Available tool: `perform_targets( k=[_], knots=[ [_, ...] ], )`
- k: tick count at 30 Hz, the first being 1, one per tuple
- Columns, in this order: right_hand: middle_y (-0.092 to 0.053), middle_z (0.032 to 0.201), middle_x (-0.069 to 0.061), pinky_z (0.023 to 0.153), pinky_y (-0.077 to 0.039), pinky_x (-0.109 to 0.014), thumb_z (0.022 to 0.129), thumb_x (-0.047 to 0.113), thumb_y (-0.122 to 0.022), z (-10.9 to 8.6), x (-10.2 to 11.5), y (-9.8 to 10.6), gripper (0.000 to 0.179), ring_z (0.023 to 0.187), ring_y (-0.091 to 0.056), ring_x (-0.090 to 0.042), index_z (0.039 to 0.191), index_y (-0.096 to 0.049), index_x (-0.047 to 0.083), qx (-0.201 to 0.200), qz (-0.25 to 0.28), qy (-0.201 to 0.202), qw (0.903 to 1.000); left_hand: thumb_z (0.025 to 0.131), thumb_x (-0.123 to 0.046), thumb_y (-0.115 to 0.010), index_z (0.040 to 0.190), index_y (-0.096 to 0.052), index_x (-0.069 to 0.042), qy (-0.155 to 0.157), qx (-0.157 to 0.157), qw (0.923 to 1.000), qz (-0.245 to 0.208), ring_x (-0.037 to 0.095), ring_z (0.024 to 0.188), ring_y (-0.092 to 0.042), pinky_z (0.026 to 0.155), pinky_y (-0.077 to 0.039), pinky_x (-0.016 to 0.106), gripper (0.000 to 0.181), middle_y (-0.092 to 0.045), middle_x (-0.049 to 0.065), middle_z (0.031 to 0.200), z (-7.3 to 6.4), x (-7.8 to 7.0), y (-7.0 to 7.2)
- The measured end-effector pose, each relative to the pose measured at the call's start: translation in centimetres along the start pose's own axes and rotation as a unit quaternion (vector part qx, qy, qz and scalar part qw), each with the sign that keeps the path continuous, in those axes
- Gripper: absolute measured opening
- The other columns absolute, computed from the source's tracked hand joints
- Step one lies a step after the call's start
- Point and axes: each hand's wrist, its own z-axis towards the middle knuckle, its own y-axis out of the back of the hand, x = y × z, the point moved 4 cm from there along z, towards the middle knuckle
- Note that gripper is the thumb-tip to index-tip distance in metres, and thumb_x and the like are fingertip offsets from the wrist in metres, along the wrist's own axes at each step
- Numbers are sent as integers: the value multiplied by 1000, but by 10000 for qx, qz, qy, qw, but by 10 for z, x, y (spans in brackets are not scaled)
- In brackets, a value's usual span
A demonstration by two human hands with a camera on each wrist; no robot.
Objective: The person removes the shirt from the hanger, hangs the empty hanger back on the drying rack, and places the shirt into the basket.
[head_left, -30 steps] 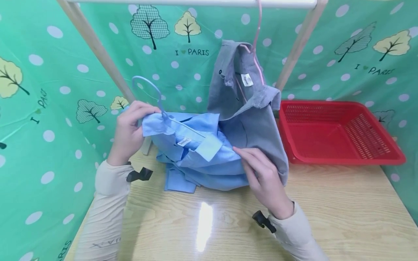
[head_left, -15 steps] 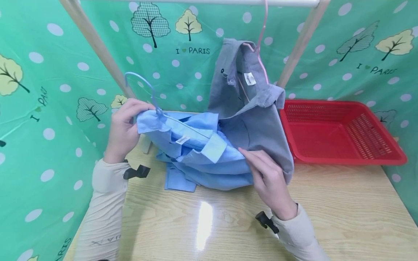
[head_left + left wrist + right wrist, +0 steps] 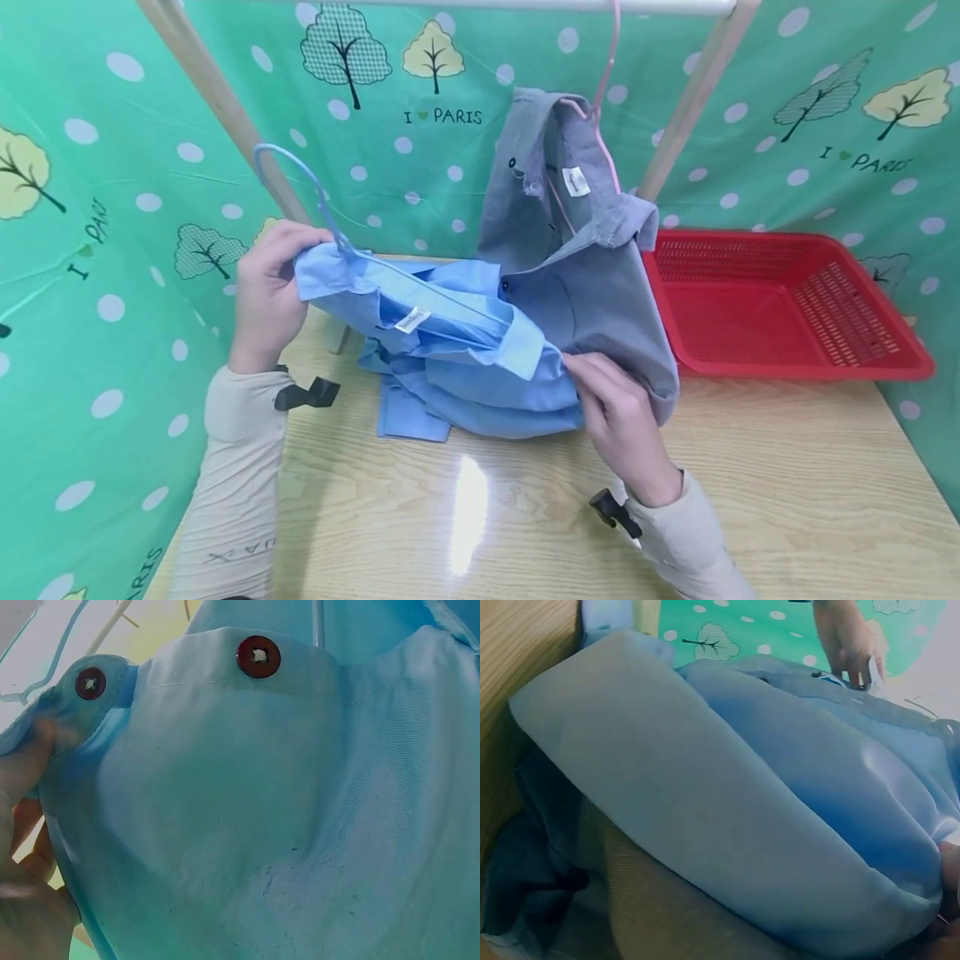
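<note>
Head view puts the blue shirt (image 3: 480,400) at the centre of your clock face, over the tabletop (image 3: 360,508), its lower folds bunched towards 6 o'clock. Your left hand (image 3: 270,287), at 9 o'clock, pinches the collar (image 3: 322,271) close to the hook of the blue hanger (image 3: 321,198); your right hand (image 3: 618,421), at 4 o'clock, pinches the shoulder cloth in its fingertips. You cannot tell whether that pinch also catches the hanger's end.

Mind that thin right-hand pinch: if it slackens, or you pull harder towards 10 o'clock than the cloth gives, the hanger's arm could slip out of the shoulder. The grey shirt (image 3: 600,292) crowds you at 2 o'clock, so lifting could tangle the two or set it swinging. Your hook, lined up with the wooden post (image 3: 217,96), might knock it if swung towards 11.

Your hanger's long axis runs from 10 to 4 o'clock, sloping down to the right, and its hook points between 10 and 11.
</note>
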Motion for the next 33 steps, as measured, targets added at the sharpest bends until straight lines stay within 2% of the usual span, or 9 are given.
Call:
perform_targets(
  k=[5,10,13,16,18,21,24,31,33],
  knots=[
    [-70,103,-14,98,-47,-18,81,-23,-60,-5,-4,-4,39,96,-65,-24,114,-70,-4,82,-104,-10,9999,82,22,-61,92,-69,15,87,-186,9998,15,8,91,-56,81,-46,18,14,-65,-15,94,-1,2,2],
    [-69,101,-15,99,-46,-17,97,-5,-55,-9,-8,-8,21,96,-64,-25,111,-70,-6,199,-178,-50,9996,83,22,-60,92,-68,17,209,-337,9992,-53,9,90,-55,80,-46,18,12,-65,-14,92,-2,3,2],
    [-69,102,-16,100,-45,-17,105,11,-48,-11,-10,-9,29,96,-64,-26,111,-70,-6,275,-230,-58,9993,85,21,-60,93,-68,17,272,-372,9989,-27,9,91,-55,81,-47,18,12,-65,-14,93,-3,5,2],
    [-69,103,-15,102,-43,-16,107,20,-43,-13,-11,-10,37,97,-64,-26,111,-69,-5,432,-263,-149,9986,85,20,-60,93,-68,17,274,-367,9990,21,9,91,-55,81,-46,18,11,-65,-13,93,-3,6,2],
    [-69,104,-14,102,-43,-15,106,16,-46,-14,-12,-11,32,98,-64,-25,112,-69,-5,541,-268,-205,9980,85,19,-61,93,-69,16,268,-329,9991,37,9,91,-54,80,-45,18,11,-64,-13,93,-3,6,2],
    [-70,105,-11,102,-43,-16,100,2,-53,-15,-12,-12,22,98,-65,-24,113,-70,-2,648,-245,-195,9974,86,17,-61,94,-69,15,289,-296,9991,95,9,91,-54,80,-44,19,11,-64,-13,93,-3,6,3],
    [-70,106,-9,101,-44,-17,91,-11,-57,-15,-12,-15,30,99,-65,-23,115,-70,1,725,-198,-139,9971,86,17,-61,95,-68,17,367,-381,9986,97,9,91,-55,81,-45,19,11,-64,-14,93,-4,7,4],
    [-70,109,-12,100,-47,-22,82,-18,-63,-21,-16,-22,36,102,-66,-27,115,-70,-2,893,-407,20,9952,86,19,-59,96,-66,21,524,-960,9936,-298,12,90,-58,83,-47,21,12,-67,-10,91,-3,8,8],
    [-70,110,-13,100,-48,-23,80,-20,-65,-23,-18,-24,40,103,-66,-28,115,-69,-3,913,-492,25,9946,86,19,-58,96,-67,19,560,-1036,9920,-447,13,89,-58,81,-47,21,13,-68,-9,89,-2,8,8]
  ],
)
